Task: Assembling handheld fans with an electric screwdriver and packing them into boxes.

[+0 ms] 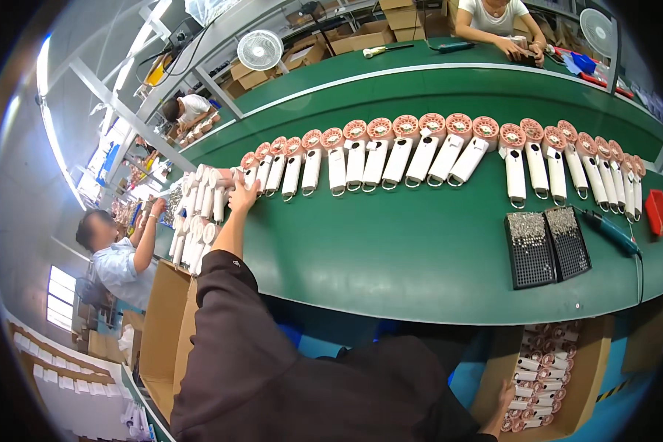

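Observation:
My left hand (243, 196) reaches to the far left of the green bench, thumb and fingers apart, against the near side of a pile of white handheld fans (198, 193). I cannot make out a fan gripped in it. To its right, a long curved row of handheld fans (398, 158) lies with pink round heads away from me and white handles toward me. Low at the right, my right hand (504, 404) is at the left inner side of a cardboard box (599, 376), fingers stretched out beside stacked pink and white fans (541, 379).
On the bench (390, 258) at right lie two black trays (530, 254) of small metal parts, a teal electric screwdriver (610, 232) and a red bin (656, 212). An open carton (162, 317) stands at my left. Co-workers sit at left (121, 254) and across the bench (493, 18).

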A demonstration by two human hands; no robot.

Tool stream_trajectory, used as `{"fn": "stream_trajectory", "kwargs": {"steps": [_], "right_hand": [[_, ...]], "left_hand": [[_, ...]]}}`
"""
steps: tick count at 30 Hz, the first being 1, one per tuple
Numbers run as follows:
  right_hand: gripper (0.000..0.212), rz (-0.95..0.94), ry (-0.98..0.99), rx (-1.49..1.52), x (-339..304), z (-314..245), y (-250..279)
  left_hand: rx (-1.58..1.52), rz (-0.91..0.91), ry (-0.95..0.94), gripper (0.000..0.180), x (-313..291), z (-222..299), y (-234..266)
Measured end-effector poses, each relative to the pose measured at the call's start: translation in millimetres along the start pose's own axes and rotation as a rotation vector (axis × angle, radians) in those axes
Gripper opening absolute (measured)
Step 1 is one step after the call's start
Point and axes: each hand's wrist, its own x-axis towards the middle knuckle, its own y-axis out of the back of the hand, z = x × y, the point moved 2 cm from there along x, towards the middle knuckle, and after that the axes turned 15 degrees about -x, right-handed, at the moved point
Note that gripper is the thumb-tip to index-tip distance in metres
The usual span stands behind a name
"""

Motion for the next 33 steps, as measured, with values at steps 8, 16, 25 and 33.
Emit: {"fn": "stream_trajectory", "kwargs": {"steps": [8,16,25,33], "right_hand": [[0.034,-0.133,0.005,0.099,-14,4,14],[0.033,-0.024,0.026,-0.06,-13,17,2],[0.027,-0.039,0.011,0.031,-17,25,-2],[0.032,0.009,-0.062,-0.315,-17,-23,4]], "left_hand": [[-0.048,-0.236,-0.105,0.077,30,28,-22],[0.041,-0.354,-0.042,0.085,79,29,-46],[-0.184,-0.057,-0.184,0.076,43,59,-17],[-0.58,-0.106,-0.698,0.036,-64,167,79]]}}
